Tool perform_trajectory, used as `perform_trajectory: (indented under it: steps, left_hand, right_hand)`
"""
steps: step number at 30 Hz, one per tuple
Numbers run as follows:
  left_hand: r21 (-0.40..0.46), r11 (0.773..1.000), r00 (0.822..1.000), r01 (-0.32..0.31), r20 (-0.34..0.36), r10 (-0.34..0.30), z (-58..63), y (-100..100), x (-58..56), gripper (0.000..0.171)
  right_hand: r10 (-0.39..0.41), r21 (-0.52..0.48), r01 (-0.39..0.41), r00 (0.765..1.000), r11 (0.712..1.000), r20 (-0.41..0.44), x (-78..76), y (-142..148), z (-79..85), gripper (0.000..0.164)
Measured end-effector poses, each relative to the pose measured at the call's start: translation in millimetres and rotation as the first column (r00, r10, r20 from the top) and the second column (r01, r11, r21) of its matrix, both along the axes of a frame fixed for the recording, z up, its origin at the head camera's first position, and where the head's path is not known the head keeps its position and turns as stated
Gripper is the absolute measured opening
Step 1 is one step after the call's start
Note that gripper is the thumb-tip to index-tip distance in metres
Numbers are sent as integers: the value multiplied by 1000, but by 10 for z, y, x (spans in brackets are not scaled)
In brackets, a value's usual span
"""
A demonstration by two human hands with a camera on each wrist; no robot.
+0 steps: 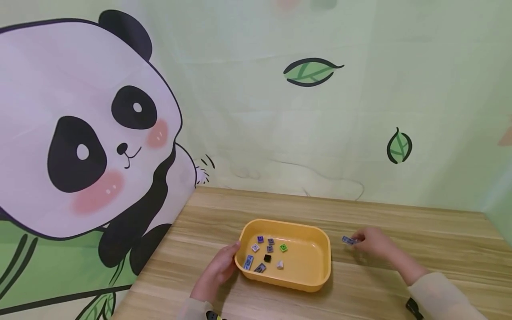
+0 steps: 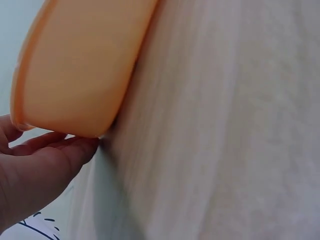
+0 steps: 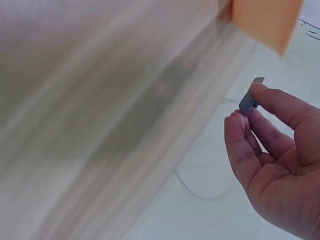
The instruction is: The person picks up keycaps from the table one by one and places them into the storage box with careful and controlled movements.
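Note:
In the head view a yellow-orange plastic tub stands on the wooden table with small toy building bricks in it. My left hand is at its left end; in the left wrist view the thumb and fingers touch the outside of the tub's end wall. Right of the tub, my right hand pinches a small, flat grey-blue building brick between thumb and fingertips. The right wrist view shows this brick edge-on, held off the tabletop.
Inside the tub lie a blue brick, a green brick, a black brick, a white piece and several grey ones, mostly at the left. Behind the table hangs a pale green backdrop with a printed panda.

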State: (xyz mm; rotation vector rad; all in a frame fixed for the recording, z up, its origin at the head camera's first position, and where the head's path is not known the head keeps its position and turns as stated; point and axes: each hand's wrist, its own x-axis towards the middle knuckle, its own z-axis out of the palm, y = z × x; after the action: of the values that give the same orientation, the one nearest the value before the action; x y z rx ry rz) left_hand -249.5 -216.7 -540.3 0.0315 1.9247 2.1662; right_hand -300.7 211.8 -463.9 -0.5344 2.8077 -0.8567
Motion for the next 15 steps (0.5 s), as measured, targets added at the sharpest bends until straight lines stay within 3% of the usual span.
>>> perform_trajectory:
  steps: [2,7,15]
  left_hand:
    - [-38,999,998,-38,51,40,107,66,35,64]
    - [-66,994,990,-83,107,90,223,128,47,54]
    - [-64,996,989,-70,124,77,228,113,7,53]
  right_hand:
    - [13,-9,-13,1000,1000,9,-2,5,69,25]
    - [52,5,-52,999,999,-9,-55,36,271,26]
    - [124,6,-124,992,992,38,-146,41,568,28]
